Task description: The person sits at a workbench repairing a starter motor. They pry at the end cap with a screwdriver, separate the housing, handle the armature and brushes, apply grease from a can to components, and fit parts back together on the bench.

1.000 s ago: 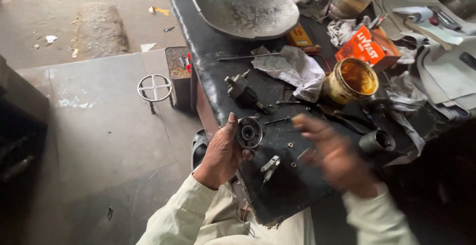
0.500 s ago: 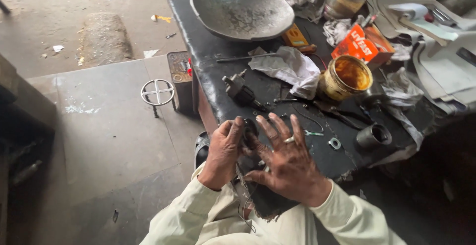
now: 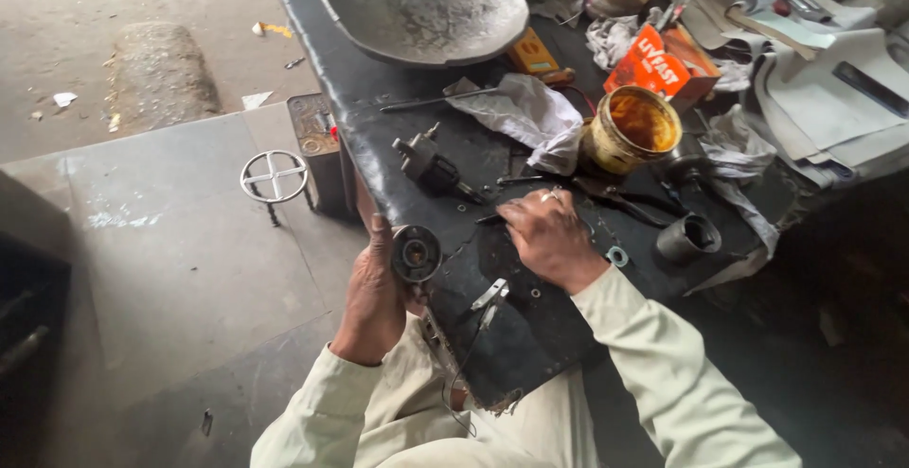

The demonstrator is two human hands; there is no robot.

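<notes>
Black round part (image 3: pixel 416 253) | left hand (image 3: pixel 375 298) grip closed on it | right hand (image 3: pixel 547 238) flat on bench (image 3: pixel 530 335)

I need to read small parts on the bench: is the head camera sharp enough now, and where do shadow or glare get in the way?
Head view: sharp, no motion blur on the left hand holding the round black metal part; soft daylight, mild sheen on the grey metal bowl; the lower right corner sinks into deep shadow.

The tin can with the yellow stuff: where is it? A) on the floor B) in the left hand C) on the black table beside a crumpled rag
C: the tin can stands on the table, next to the rag.
</notes>
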